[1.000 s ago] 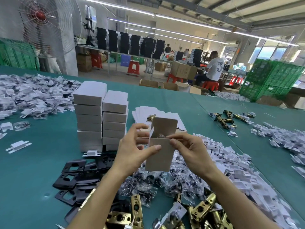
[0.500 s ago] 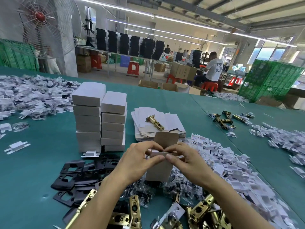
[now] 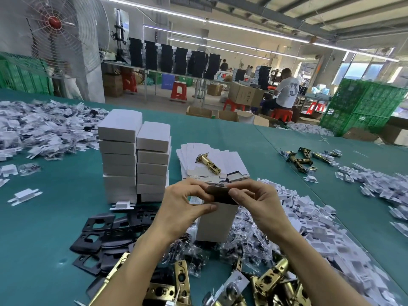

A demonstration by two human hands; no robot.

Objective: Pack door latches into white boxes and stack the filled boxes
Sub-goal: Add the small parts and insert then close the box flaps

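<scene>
box stacks (image 3: 134, 160) left, flat cartons (image 3: 229, 160) right

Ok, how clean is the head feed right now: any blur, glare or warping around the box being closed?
Head view: the white box, left hand and right hand are sharp and evenly lit, with only the folded top flap in shadow. Also in the head view, wide-angle warping bows the teal table at its far edge, and the windows are washed out.

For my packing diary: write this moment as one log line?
step: close box | left hand: grips box | right hand: pinches flap | box stacks: behind, untouched
</scene>
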